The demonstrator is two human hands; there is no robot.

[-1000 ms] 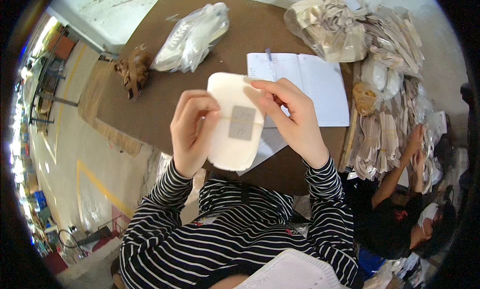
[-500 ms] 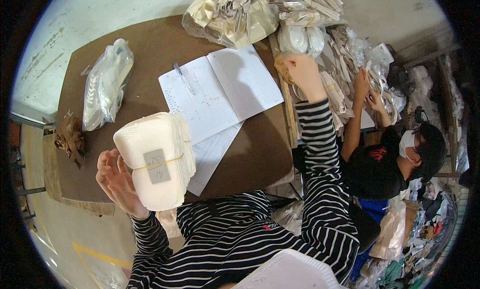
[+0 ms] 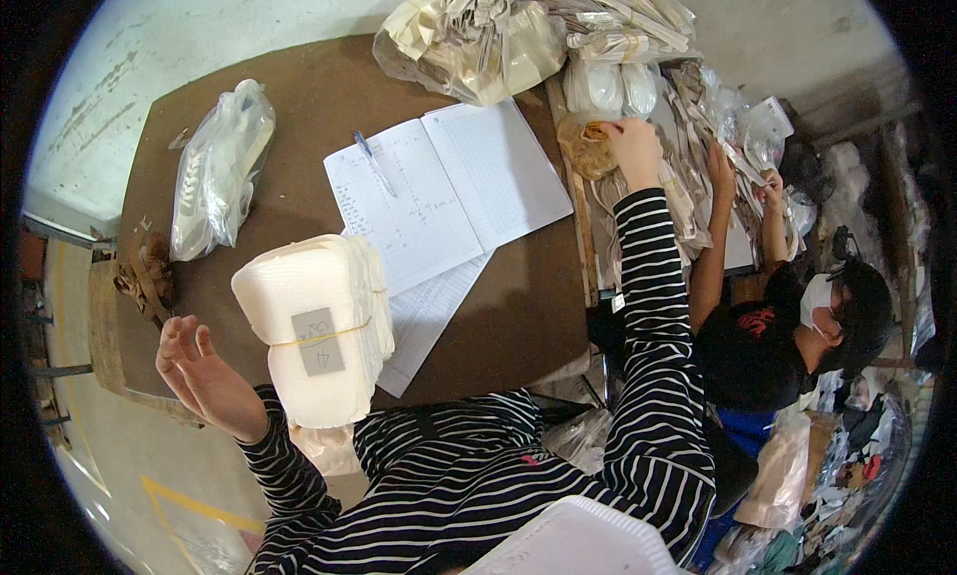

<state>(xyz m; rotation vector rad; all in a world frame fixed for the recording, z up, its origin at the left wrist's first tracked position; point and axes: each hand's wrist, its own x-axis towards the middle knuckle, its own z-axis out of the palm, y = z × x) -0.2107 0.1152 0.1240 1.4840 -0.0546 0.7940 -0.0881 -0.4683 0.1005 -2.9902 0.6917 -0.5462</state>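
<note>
A thick stack of white, shoe-part-like padded pieces (image 3: 264, 296) stands at the table's near left edge. A thin yellow rubber band (image 3: 344, 334) runs round its middle, over a grey label (image 3: 317, 343). To the left of the stack, and apart from it, my left hand (image 3: 207, 379) is raised with its fingers spread, holding nothing. At the far right, my right hand (image 3: 635, 151) pinches its fingers together at a small clear bag (image 3: 586, 154) of tan, rubber-band-like loops. Whatever lies between those fingertips is too small to make out.
An open notebook (image 3: 488, 176) with a pen (image 3: 375, 163) lies mid-table over a printed sheet (image 3: 424, 336). A bagged white shoe (image 3: 221, 171) lies left. Bundled strips (image 3: 623, 17) and a plastic bag (image 3: 469, 52) fill the back. A masked co-worker (image 3: 788, 321) handles strips at right.
My left hand has moved left and away from the stack. My right hand has shifted right, uncovering more of the small bag. The co-worker's hands have moved apart.
</note>
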